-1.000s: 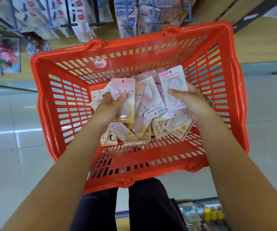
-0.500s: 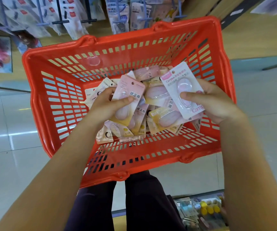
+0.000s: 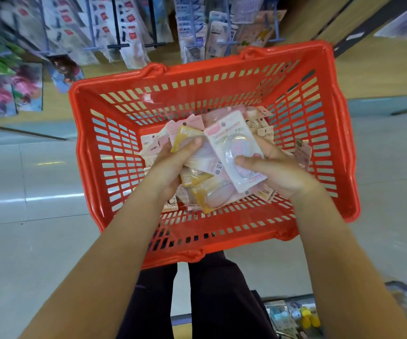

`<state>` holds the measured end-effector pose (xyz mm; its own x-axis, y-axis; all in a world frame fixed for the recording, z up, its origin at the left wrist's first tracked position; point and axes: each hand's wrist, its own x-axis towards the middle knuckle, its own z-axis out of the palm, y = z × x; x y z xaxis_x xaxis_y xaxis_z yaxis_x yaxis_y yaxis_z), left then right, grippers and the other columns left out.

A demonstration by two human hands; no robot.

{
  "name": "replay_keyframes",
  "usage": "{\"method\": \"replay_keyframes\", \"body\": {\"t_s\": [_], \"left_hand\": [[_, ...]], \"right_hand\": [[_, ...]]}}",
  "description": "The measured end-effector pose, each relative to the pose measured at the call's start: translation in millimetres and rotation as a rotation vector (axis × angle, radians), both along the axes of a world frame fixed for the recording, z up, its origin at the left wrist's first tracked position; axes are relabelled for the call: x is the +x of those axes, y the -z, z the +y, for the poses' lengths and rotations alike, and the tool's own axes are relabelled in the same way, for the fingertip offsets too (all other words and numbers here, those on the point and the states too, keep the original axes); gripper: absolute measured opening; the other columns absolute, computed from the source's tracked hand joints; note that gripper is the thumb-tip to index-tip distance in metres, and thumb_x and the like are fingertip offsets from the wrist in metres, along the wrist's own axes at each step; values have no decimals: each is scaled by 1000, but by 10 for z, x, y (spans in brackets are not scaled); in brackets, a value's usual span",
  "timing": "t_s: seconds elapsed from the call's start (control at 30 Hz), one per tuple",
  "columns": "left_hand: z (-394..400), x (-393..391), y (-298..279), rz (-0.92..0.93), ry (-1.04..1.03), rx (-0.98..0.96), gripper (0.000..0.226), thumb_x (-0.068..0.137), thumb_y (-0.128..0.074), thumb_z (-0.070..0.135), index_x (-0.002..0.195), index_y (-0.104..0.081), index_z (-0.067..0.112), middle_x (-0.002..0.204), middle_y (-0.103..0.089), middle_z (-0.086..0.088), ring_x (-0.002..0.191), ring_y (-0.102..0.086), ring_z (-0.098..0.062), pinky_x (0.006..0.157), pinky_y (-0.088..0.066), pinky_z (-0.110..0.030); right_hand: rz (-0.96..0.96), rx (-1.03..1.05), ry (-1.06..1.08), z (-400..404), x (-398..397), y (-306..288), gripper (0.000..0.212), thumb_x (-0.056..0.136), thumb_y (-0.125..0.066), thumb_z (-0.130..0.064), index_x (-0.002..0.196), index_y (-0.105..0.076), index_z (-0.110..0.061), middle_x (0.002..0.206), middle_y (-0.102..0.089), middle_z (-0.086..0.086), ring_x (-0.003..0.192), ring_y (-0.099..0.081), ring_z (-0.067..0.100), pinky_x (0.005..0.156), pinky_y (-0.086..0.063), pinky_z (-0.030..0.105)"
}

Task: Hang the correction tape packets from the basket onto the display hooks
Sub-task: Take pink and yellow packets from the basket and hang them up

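A red plastic basket (image 3: 324, 133) sits on the floor in front of me with several correction tape packets (image 3: 213, 195) piled in its bottom. My left hand (image 3: 170, 165) grips a small stack of packets, a yellow-topped one (image 3: 185, 138) uppermost, thumb on top. My right hand (image 3: 278, 172) pinches a white packet with a pink label (image 3: 232, 148), thumb across its clear blister. Both hands are over the middle of the basket, close together, and the white packet overlaps the left hand's stack. Display hooks (image 3: 119, 45) with hanging goods run along the top.
Blue and black hooks carry stationery packs (image 3: 197, 40) above the basket. Character cards (image 3: 6, 94) hang at the far left. A wooden shelf face (image 3: 369, 77) lies to the right. Pale tiled floor surrounds the basket. A lower shelf of small items (image 3: 293, 316) shows by my legs.
Both hands came together over the basket's middle. The right hand carried the white packet leftward onto the stack in the left hand. The view shifted, so the basket sits farther right.
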<state>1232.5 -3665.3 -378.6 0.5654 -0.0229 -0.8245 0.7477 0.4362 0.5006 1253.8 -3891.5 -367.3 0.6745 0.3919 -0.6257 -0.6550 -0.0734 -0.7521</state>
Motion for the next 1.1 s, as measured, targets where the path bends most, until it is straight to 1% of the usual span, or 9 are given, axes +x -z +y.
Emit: {"method": "replay_keyframes", "body": {"t_s": [0.07,0.2,0.3,0.4,0.57,0.7,0.8,1.0,1.1], "left_hand": [[40,-9,17,4,-25,0,134,53,-99,38,162,-24,12,127,-71,-3,104,-75,-18,84,-62,-40],[209,-65,91,49,-148,59,102,82,-84,18,160,-18,13,116,-68,2,94,-73,-11,88,-59,-42],[385,-104,132,7,-209,55,113,70,-94,23,160,-27,10,135,-67,-9,113,-72,-25,98,-58,-49],[479,-143,150,6,-219,80,115,64,-92,26,160,-30,14,141,-64,-8,118,-70,-24,102,-56,-50],[357,-163,178,-74,-80,61,52,78,-84,15,126,-64,19,115,-76,-4,104,-73,-24,87,-59,-42],[244,-158,79,-169,-60,-18,104,69,-93,50,151,-46,6,137,-66,-16,123,-66,-29,105,-54,-48],[220,-189,32,-216,-31,-9,94,69,-91,51,143,-53,8,134,-68,-15,124,-66,-30,102,-55,-47],[163,-241,-36,-209,-16,90,72,75,-86,30,138,-54,15,113,-76,-1,103,-75,-22,80,-61,-37],[213,-291,-93,-187,-28,103,62,74,-81,30,131,-61,15,112,-77,-4,95,-76,-23,74,-58,-39]], "right_hand": [[13,3,-54,109,-4,46,49,86,-71,-17,131,-61,-31,129,-68,-7,124,-61,11,100,-47,26],[22,-30,-10,134,-9,116,50,83,-78,-22,129,-64,-34,129,-69,-4,123,-62,18,106,-45,39],[45,-47,80,26,-2,125,57,78,-79,-24,133,-62,-23,113,-74,-1,100,-71,18,74,-59,33],[69,-19,215,-113,27,87,52,78,-76,-24,129,-66,-25,123,-72,7,114,-68,28,89,-57,44],[215,210,547,13,58,6,22,95,-57,-14,109,-73,-18,100,-77,1,94,-74,15,79,-59,32],[264,229,644,353,50,25,45,91,-63,-20,135,-58,-10,108,-73,6,98,-73,21,81,-59,35],[237,211,739,521,1,45,56,91,-66,-20,144,-52,-10,114,-70,6,102,-70,21,83,-59,38],[108,217,589,861,-223,-27,29,98,-61,-10,126,-61,-16,121,-68,12,114,-66,28,102,-50,50],[40,157,425,897,-294,-125,44,93,-65,-16,136,-56,-12,135,-62,21,124,-60,37,104,-46,56]]}}
